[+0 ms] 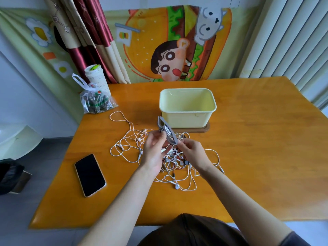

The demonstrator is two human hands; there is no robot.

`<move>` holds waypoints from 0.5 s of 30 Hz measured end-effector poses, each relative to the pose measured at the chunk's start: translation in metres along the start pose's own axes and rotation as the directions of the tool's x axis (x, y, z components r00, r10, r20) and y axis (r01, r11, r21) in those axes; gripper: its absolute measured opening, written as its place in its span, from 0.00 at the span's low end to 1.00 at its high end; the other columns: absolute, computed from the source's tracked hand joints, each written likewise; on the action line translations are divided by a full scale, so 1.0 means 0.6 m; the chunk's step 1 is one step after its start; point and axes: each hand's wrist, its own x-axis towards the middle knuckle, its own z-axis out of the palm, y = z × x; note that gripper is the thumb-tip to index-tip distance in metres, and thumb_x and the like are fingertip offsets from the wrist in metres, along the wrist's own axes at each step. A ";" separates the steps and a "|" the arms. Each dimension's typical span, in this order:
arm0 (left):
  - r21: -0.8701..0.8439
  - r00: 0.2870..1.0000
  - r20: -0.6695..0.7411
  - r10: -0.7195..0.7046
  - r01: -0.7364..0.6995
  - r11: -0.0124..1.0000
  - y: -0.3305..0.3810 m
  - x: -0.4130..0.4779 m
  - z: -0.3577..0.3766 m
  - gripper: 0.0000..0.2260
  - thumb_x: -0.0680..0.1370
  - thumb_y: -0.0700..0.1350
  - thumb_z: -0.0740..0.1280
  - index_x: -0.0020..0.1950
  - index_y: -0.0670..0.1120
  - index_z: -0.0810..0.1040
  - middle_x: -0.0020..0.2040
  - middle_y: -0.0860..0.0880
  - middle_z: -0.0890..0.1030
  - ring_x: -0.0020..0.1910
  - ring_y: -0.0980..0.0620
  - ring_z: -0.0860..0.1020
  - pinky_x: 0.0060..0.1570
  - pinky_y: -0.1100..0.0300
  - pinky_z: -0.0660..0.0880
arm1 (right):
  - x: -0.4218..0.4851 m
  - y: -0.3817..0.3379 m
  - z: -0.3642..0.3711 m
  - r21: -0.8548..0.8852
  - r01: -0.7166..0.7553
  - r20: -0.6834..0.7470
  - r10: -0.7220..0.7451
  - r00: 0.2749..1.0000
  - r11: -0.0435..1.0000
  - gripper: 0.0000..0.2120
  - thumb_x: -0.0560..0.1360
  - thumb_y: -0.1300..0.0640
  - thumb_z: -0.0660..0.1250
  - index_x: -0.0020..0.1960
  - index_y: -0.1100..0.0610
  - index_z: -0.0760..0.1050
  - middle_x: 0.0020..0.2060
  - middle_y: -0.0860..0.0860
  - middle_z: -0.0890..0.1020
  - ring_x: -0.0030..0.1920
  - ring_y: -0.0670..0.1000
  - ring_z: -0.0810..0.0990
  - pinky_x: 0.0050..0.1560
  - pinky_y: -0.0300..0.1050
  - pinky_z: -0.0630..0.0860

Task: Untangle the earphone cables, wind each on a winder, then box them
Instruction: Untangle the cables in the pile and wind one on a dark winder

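Note:
A tangle of white earphone cables (134,144) lies spread on the orange table (248,139), with some red-brown cable mixed in under my hands. Above the pile I hold a grey flat winder (166,129) tilted up. My left hand (154,151) pinches its middle part. My right hand (191,153) pinches its lower end. A pale yellow box (188,107) stands open and empty just behind the winder, on a brown lid or base (198,129). Several earbuds lie loose at the near side of the pile.
A black phone (90,174) lies face up at the left. At the back left corner stand a clear plastic bag (95,102) with dark contents and a white cup (95,75). The table's near edge runs just in front of my body.

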 end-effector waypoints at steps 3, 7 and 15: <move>0.091 0.990 -0.129 0.058 -0.046 0.995 -0.004 0.013 -0.005 0.02 0.78 0.42 0.66 0.47 0.47 0.74 0.49 0.44 0.80 0.51 0.46 0.78 0.50 0.54 0.75 | -0.010 -0.003 0.010 -0.144 0.069 -0.015 -0.072 0.997 0.987 0.11 0.79 0.55 0.61 0.40 0.56 0.76 0.27 0.46 0.73 0.25 0.42 0.68 0.27 0.33 0.62; 0.453 0.950 -0.155 0.270 -0.174 0.874 -0.013 0.025 -0.018 0.03 0.76 0.42 0.69 0.45 0.47 0.76 0.44 0.49 0.80 0.46 0.49 0.78 0.46 0.62 0.75 | -0.015 -0.019 0.015 -0.282 0.177 0.015 -0.180 0.984 0.943 0.10 0.79 0.56 0.62 0.46 0.58 0.79 0.31 0.45 0.75 0.29 0.44 0.71 0.31 0.36 0.66; 0.771 0.924 0.085 0.372 -0.298 0.563 -0.018 0.029 -0.052 0.04 0.74 0.40 0.71 0.46 0.46 0.77 0.39 0.54 0.78 0.39 0.59 0.76 0.35 0.73 0.71 | 0.008 -0.037 -0.024 -0.386 0.177 -0.001 -0.193 0.981 0.905 0.10 0.77 0.53 0.64 0.42 0.57 0.79 0.33 0.50 0.80 0.33 0.50 0.75 0.35 0.44 0.70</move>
